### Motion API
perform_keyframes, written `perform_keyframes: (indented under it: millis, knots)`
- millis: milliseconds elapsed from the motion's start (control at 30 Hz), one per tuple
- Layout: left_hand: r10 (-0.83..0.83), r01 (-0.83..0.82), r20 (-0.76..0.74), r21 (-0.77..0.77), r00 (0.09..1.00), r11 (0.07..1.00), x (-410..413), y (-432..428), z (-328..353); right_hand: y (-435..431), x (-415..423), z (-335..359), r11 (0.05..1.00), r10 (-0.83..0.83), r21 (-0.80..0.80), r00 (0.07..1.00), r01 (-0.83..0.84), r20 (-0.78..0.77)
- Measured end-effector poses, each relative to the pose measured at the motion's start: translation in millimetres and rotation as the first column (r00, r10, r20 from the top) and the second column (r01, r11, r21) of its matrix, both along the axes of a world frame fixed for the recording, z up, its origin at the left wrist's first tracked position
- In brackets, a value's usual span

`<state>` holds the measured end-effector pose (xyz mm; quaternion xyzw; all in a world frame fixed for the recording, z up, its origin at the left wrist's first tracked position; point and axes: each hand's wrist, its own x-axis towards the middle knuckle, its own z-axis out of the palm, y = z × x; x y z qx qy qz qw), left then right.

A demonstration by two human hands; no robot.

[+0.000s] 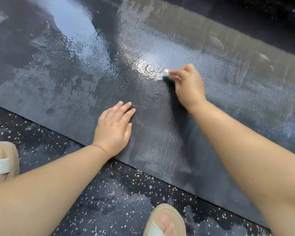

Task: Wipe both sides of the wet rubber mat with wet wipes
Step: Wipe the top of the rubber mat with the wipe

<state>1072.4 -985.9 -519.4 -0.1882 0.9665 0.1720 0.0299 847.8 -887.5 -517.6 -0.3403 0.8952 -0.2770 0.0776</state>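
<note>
A large dark rubber mat with a wavy ribbed surface lies flat on the ground, running from upper left to lower right. Water pools shine on it at the upper left and in the middle. My left hand rests flat on the mat near its front edge, fingers straight. My right hand is curled round a small white wet wipe, which it holds against the mat at the edge of the shiny wet patch. Only a corner of the wipe shows past my fingers.
Wet black pavement speckled with small yellow bits lies in front of the mat. My two feet in tan sandals stand there, one at the left edge, one at the bottom. Dark ground lies beyond the mat's far edge.
</note>
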Motion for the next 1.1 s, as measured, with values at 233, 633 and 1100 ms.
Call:
perform_keyframes:
  millis: [233, 633, 1100]
  knots:
    - [0.033, -0.032, -0.040, 0.024, 0.999, 0.999, 6.9, 0.1, -6.7, 16.4, 78.4, -6.7, 0.982, 0.190, -0.001, 0.981, -0.190, -0.049]
    - [0.119, -0.109, -0.098, 0.094, 0.988, 0.990, 1.8, -5.2, -6.0, 18.2, 43.1, 8.2, 0.988, 0.133, -0.077, 0.991, -0.132, 0.008]
    - [0.106, -0.099, -0.147, 0.057, 0.983, 0.993, -77.7, -23.5, -3.3, 68.5, 110.8, -8.7, 0.842, 0.540, 0.043, 0.839, -0.538, -0.064]
